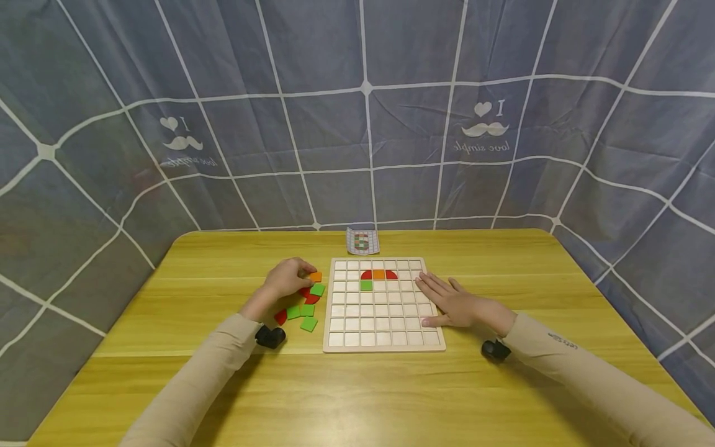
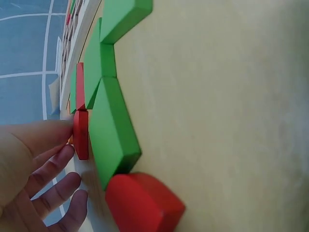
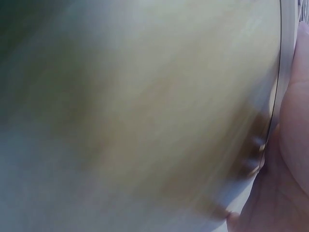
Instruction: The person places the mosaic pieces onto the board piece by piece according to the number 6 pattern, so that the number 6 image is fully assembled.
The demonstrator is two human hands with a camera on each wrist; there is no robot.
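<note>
My left hand (image 1: 286, 277) is at the loose pieces left of the board, thumb and index fingertips right at an orange square (image 1: 316, 277). In the left wrist view, the thumb overlaps a red rounded piece (image 2: 81, 135); I cannot tell whether the fingers grip either piece. My right hand (image 1: 455, 303) lies flat with fingers spread over the right edge of the wooden grid board (image 1: 380, 349). Set in the board's upper part are a red rounded piece (image 1: 366, 275), an orange square (image 1: 378, 274), another red rounded piece (image 1: 391, 275) and, below the left one, a green square (image 1: 366, 285).
Several green squares (image 1: 308, 324) and red rounded pieces (image 1: 280, 317) lie loose near the left wrist. Behind the board, a small pattern card (image 1: 362, 241) sits on the yellow wooden table (image 1: 368, 397). A grey checked curtain (image 1: 357, 143) hangs around the back and sides.
</note>
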